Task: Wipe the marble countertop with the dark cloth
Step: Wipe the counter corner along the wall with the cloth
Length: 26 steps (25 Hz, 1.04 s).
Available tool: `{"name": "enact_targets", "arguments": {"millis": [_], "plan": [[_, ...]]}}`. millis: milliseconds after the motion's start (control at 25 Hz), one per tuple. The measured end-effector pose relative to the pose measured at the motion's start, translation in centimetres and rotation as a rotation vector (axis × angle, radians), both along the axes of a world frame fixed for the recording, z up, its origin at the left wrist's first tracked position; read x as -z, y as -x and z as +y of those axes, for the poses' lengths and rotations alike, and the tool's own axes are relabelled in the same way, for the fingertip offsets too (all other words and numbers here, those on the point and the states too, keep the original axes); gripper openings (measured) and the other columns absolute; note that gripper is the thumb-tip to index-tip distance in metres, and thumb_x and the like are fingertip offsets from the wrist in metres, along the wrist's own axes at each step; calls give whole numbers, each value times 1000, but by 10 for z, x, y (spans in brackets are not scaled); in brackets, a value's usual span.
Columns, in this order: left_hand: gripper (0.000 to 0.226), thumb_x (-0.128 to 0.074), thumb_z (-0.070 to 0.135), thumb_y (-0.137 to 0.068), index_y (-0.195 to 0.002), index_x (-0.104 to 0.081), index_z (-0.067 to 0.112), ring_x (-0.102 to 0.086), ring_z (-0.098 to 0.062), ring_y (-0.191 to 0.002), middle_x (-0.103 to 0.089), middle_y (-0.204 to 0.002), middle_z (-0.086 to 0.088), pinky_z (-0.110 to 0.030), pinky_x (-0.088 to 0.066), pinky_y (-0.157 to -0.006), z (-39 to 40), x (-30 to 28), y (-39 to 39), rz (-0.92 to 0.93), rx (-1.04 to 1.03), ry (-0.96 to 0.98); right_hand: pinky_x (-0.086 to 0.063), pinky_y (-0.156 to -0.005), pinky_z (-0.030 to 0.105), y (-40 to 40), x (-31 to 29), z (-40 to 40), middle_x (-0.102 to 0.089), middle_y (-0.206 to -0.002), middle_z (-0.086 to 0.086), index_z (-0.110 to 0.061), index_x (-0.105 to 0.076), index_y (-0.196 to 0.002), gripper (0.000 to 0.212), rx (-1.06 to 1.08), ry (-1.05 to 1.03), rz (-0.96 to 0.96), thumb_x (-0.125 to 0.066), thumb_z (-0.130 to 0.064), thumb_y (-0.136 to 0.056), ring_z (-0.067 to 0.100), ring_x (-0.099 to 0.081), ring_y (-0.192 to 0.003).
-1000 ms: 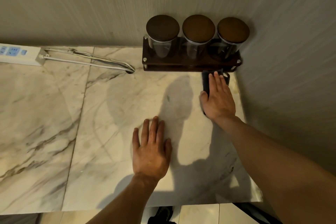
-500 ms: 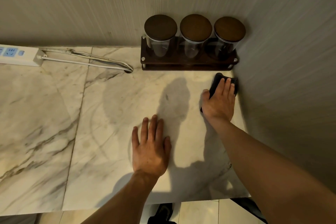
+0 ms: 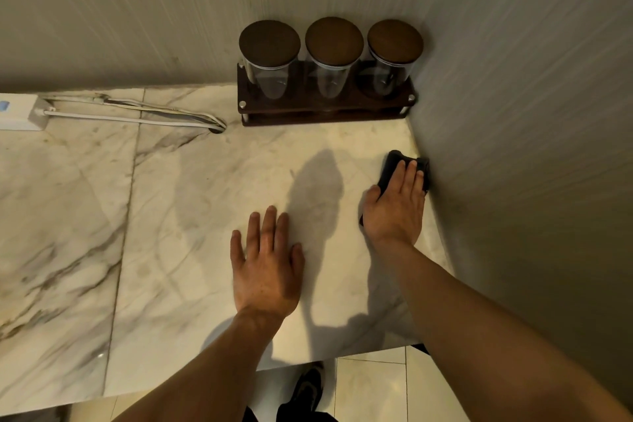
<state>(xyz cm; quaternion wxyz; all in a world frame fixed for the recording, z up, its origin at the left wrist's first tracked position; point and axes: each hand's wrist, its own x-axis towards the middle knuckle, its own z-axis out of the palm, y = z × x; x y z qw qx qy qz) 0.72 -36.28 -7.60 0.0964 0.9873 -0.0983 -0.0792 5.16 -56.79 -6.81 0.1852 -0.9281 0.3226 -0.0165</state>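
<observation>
The white marble countertop (image 3: 178, 216) with grey veins fills the lower left and middle of the head view. My right hand (image 3: 397, 209) lies flat on the dark cloth (image 3: 390, 164), pressing it onto the marble right beside the right wall. Most of the cloth is hidden under the hand; its far end shows past my fingertips. My left hand (image 3: 267, 264) rests flat on the bare marble to the left, fingers spread, holding nothing.
A dark wooden rack (image 3: 325, 110) with three glass jars with wooden lids stands in the back corner. A white power strip (image 3: 20, 113) and its cables (image 3: 137, 113) lie at the back left. The counter's front edge runs below my arms, tiled floor beyond.
My right hand has slid the cloth from just below the jar rack rightward and back toward me along the right wall. My left hand has stayed in place.
</observation>
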Motion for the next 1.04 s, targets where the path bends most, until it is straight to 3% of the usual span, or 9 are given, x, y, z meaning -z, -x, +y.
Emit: {"name": "enact_targets", "arguments": {"millis": [200,680,1040], "plan": [[62,-7,49,-95,-151,-14,21,4,-21,-147,-12,-161,-2,-47,7,-117,0,-1,1,-1,1,37,-3,-119,38,30,1,7,-4,-161,10,-8,-7,-151,64,24,-2,-23,-33,-27,-96,22,1,-147],[58,-21,44,-96,-147,-22,17,-5,-27,-146,-18,-159,-6,-52,0,-117,2,4,1,-36,21,106,-6,-119,38,115,0,28,-9,-160,11,-7,-14,-151,59,125,-1,-61,-34,-23,-97,23,-3,-147],[55,-27,44,-97,-146,-27,19,-4,-26,-146,-18,-159,-6,-49,0,-118,11,4,-2,-2,63,238,-9,-119,41,170,3,39,-12,-161,5,-12,-20,-150,61,269,-110,-163,-47,-13,-94,20,-3,-147]]}}
